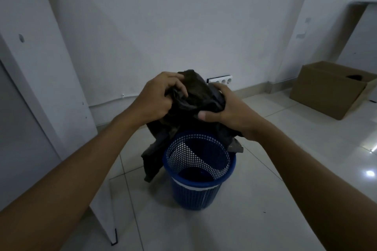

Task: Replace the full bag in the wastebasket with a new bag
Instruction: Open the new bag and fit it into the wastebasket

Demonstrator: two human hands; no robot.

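Hands: left (pixel 157 98), right (pixel 228 112) both gripping black bag (pixel 195 96) above wastebasket (pixel 199 181).

No legible text, label, brand, number or sign appears on any surface in view.
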